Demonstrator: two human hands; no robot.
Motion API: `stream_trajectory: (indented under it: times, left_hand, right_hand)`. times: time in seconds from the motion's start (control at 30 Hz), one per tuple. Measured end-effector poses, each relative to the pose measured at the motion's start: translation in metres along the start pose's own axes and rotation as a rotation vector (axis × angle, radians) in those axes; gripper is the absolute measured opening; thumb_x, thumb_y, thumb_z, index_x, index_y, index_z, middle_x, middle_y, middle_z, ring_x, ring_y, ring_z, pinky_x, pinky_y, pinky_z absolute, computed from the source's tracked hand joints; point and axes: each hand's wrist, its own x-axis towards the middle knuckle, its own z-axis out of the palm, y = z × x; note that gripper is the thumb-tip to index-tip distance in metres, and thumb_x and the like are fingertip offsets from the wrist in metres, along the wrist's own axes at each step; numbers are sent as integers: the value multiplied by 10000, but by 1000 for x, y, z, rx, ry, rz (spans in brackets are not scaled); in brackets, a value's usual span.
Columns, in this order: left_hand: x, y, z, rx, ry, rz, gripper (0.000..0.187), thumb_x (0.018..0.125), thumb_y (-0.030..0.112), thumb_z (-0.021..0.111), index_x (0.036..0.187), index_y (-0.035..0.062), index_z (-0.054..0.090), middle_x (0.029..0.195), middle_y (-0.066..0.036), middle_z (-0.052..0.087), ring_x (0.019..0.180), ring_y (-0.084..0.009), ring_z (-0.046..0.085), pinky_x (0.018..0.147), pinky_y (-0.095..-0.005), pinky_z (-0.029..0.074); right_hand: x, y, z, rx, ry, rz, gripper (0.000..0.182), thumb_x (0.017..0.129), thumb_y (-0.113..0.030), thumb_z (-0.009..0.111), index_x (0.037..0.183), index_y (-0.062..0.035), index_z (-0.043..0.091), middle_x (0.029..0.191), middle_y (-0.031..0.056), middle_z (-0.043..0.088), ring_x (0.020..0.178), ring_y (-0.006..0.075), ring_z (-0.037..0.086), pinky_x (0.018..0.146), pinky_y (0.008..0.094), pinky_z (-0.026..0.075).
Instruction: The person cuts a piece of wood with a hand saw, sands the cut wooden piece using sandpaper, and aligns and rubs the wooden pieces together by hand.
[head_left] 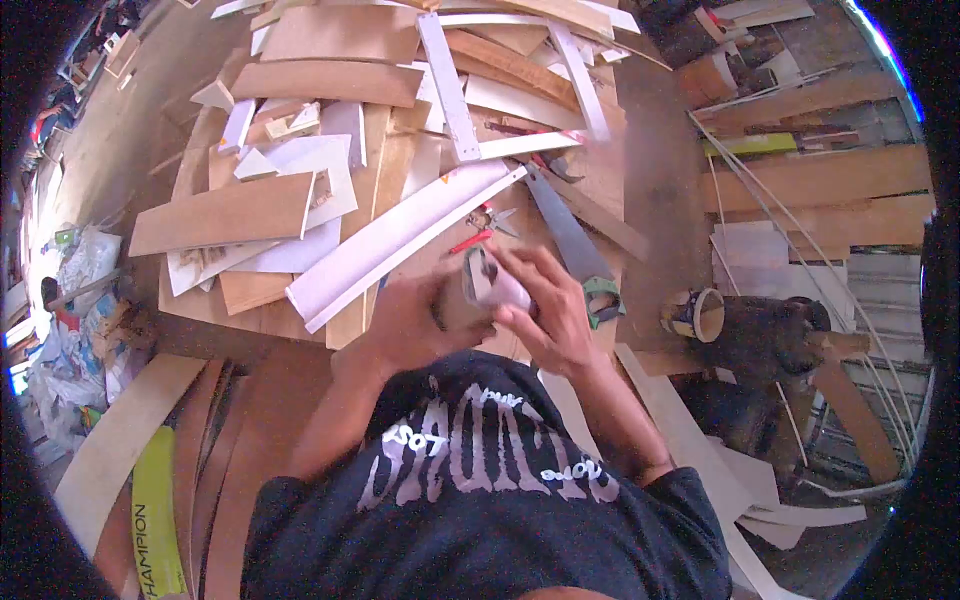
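Close to my chest, I hold a pale rounded object [500,292] with a grey rim and a dark gap at its upper end; blur hides its exact kind. My left hand [412,318] wraps its left side, the fingers smeared. On the other side, my right hand [552,312] curves its fingers and thumb around it. Just beyond lie red-handled pliers [484,226] with their jaws apart. A handsaw [568,225] with a green handle rests to the right. Left of the pliers, a long white channel-like strip [400,240] lies diagonally.
The worktable [375,190] carries stacked boards, including a brown plank [225,215] at left and a white frame [450,90] at the back. Planks [800,195], thin rods and a bucket [697,315] are at right. Plastic bags [85,275] lie left; boards [130,440] stand near me.
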Motion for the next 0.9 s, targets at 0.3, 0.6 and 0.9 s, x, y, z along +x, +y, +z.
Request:
stream_trajectory:
  times: [0.3, 0.6, 0.9]
  left_hand:
    - [1, 20, -5, 60, 37, -100, 725, 644, 580, 821, 1151, 90, 653, 985, -167, 721, 899, -354, 710, 803, -445, 566]
    - [7, 42, 16, 291, 94, -60, 722, 635, 548, 837, 1130, 60, 642, 915, -165, 725, 841, -330, 719, 759, -429, 574]
    - [13, 82, 34, 465, 250, -91, 706, 636, 506, 844, 1126, 40, 641, 895, -200, 717, 849, -370, 713, 781, -451, 569]
  right_hand:
    - [-1, -6, -3, 70, -17, 81, 664, 933, -518, 549, 1393, -40, 555, 1174, 203, 591, 1011, 359, 623, 872, 406, 493]
    - [-2, 11, -23, 80, -54, 116, 593, 934, -438, 606, 1440, -143, 517, 1268, 191, 570, 1092, 384, 625, 935, 442, 512]
    - [-35, 39, -41, 215, -21, 72, 546, 952, -398, 601, 1425, -133, 542, 1329, 199, 543, 1177, 353, 582, 976, 420, 489]
